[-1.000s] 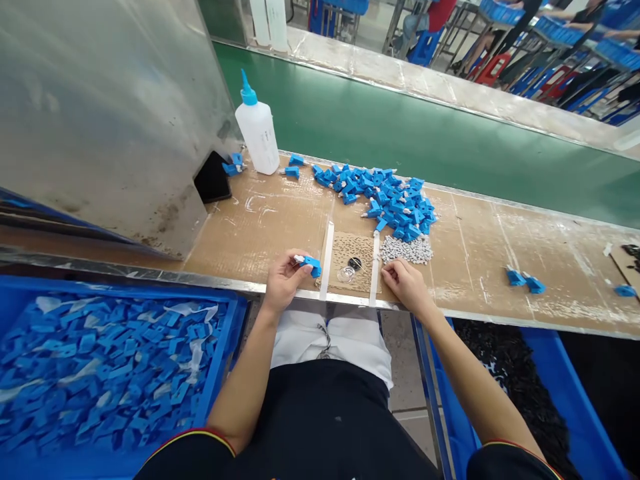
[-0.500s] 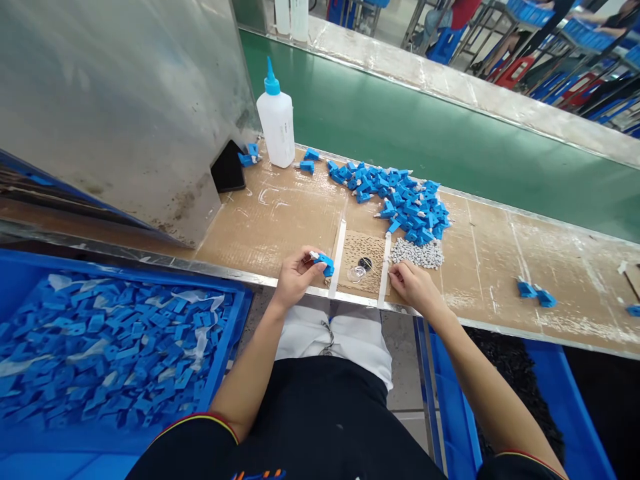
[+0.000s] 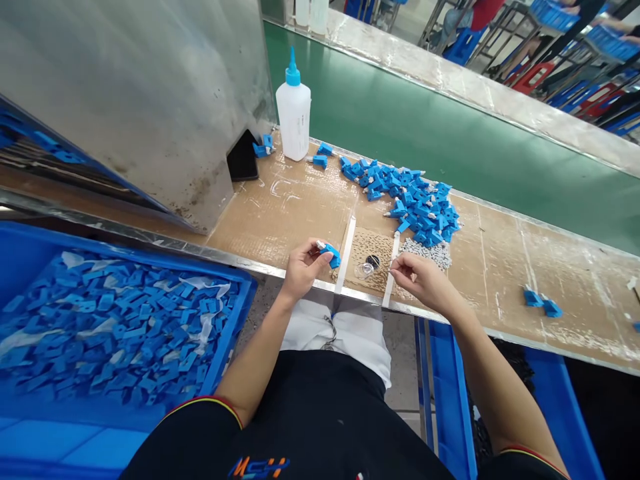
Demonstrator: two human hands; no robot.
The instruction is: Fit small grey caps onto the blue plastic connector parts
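Factory assembly line; clock positions taken from the nearest worker (image 3: 300,413). Twelve o'clock: a cardboard-covered bench (image 3: 280,220) bearing a heap of matching blue parts (image 3: 423,210), and beyond it a long green belt (image 3: 425,123). Nine: a blue bin (image 3: 30,248) full of like parts. Three: a second bin (image 3: 450,393) with black pieces (image 3: 520,360). One o'clock: I see people (image 3: 485,12) seated among stools (image 3: 533,77) and blue baskets (image 3: 553,13).

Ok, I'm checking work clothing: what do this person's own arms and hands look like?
The left hand and right hand wear no gloves. Both forearms are bare below short, dark sleeves, which are edged in red and yellow. Any rings would be too small to make out.
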